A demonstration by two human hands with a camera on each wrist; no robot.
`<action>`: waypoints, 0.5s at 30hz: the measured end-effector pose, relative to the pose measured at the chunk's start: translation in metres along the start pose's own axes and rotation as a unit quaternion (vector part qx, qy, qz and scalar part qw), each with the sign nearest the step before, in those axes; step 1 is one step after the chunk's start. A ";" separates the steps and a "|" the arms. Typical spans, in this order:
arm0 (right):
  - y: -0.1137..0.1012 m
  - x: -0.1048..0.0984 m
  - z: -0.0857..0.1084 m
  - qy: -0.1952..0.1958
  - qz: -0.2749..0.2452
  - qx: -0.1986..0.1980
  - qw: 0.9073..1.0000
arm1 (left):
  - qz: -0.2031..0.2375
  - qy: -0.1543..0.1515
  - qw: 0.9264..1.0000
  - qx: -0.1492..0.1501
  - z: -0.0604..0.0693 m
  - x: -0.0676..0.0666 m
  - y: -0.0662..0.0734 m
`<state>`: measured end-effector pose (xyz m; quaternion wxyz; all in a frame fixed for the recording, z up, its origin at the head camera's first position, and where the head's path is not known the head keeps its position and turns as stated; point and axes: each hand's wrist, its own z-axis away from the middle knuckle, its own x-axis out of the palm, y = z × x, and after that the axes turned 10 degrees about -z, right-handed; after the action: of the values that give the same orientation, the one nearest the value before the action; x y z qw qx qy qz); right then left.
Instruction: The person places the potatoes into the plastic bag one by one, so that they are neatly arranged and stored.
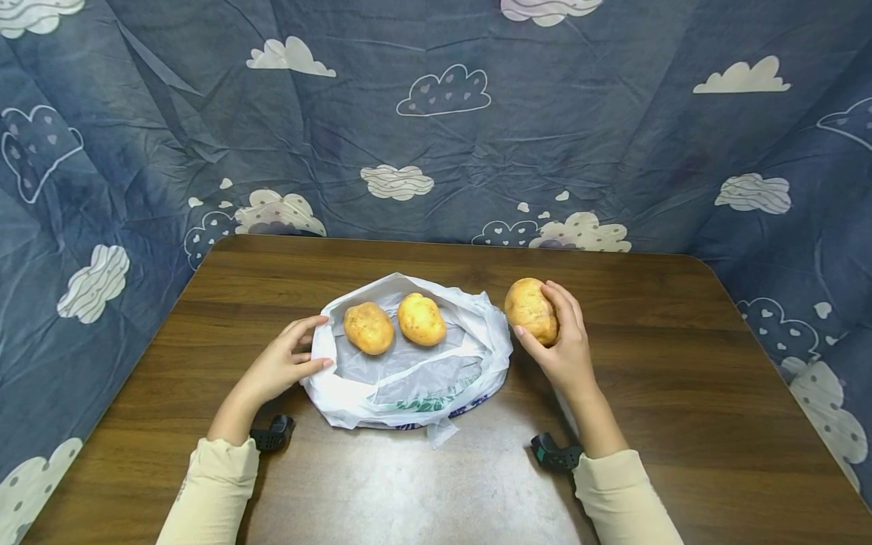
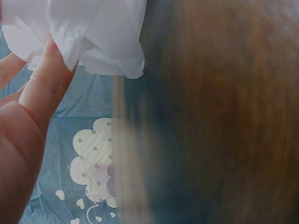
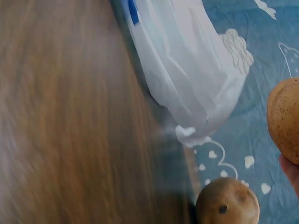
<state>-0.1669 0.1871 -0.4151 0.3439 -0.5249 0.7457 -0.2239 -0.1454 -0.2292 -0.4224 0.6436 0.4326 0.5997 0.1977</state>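
Note:
A white plastic bag (image 1: 409, 386) stands with its mouth open on the table, and two potatoes, one on the left (image 1: 369, 328) and one on the right (image 1: 421, 319), lie inside it. My left hand (image 1: 282, 363) holds the bag's left rim, thumb and fingers spread along the edge; in the left wrist view the plastic hides a fingertip. To the right of the bag, my right hand (image 1: 564, 341) grips a large potato (image 1: 527, 309) between thumb and fingers. The right wrist view shows this held potato (image 3: 285, 121) at its edge, and another potato (image 3: 227, 203) lower down.
The brown wooden table (image 1: 681, 378) extends on both sides of the bag. Behind it hangs a blue cloth (image 1: 579, 136) with a cloud pattern. Dark wrist cameras sit on the left wrist (image 1: 274, 434) and the right wrist (image 1: 555, 453).

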 end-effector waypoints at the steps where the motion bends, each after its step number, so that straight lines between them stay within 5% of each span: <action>1: -0.001 0.002 0.000 -0.003 -0.002 -0.002 1.000 | -0.001 0.000 1.000 0.000 0.000 0.000 0.000; 15: -0.011 0.026 0.005 -0.046 -0.013 -0.026 0.999 | -0.003 0.002 1.000 0.002 0.000 0.000 0.000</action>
<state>-0.1619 0.1593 -0.4175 0.3609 -0.5530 0.7280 -0.1843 -0.1453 -0.2291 -0.4219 0.6423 0.4317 0.6026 0.1949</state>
